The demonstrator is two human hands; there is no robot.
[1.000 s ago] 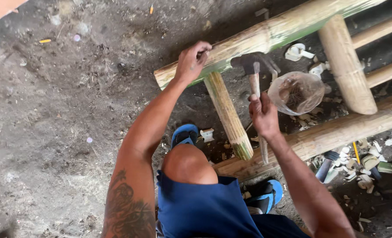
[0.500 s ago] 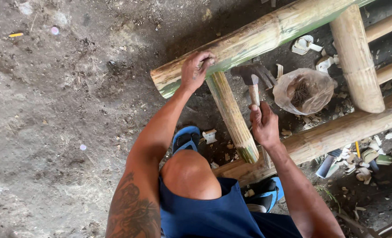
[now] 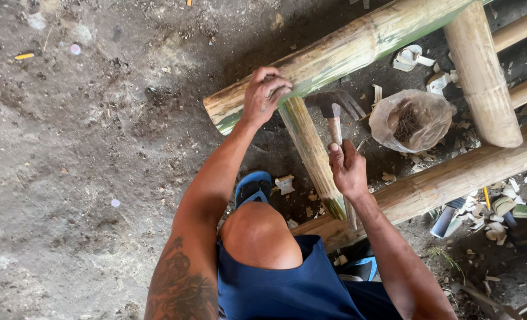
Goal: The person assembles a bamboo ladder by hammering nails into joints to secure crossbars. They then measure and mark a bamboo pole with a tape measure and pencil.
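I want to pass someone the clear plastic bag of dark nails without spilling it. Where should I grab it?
Grip the clear plastic bag of dark nails by its crumpled open rim, coming down from above. It sits mouth-up on the ground between the thick bamboo poles, so the sides are crowded; bunching the rim likely shuts the nails in.

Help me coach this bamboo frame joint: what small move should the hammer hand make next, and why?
Probably a short tap down onto the joint. The right hand holds the hammer with its head just beside the spot where the left hand pinches something too small to identify on the long bamboo pole, above the short crosspiece.
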